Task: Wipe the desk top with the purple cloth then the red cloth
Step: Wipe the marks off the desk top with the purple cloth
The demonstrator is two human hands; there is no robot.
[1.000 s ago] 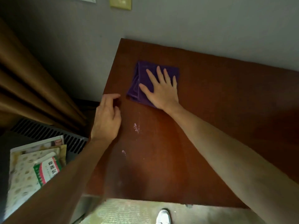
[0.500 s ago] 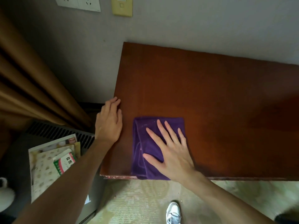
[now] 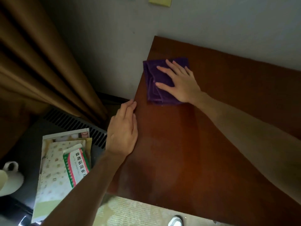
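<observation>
A folded purple cloth (image 3: 153, 82) lies at the far left corner of the reddish-brown desk top (image 3: 187, 144), close to the wall. My right hand (image 3: 180, 84) presses flat on the cloth with its fingers spread, covering the cloth's right half. My left hand (image 3: 123, 132) rests palm down on the desk's left edge, nearer to me, with nothing in it. No red cloth is in view.
A brown curtain (image 3: 40, 62) hangs at the left. Beside the desk stands a low dark unit with a vent (image 3: 73, 124), carrying a stack of papers (image 3: 53, 173), a green and red box (image 3: 76, 167) and a white mug (image 3: 9, 178). A shoe (image 3: 175, 221) shows on the carpet below.
My right hand pulled the purple cloth from the far corner to the desk's near edge, then pushed it back to the far left corner. My left hand stayed on the left edge.
</observation>
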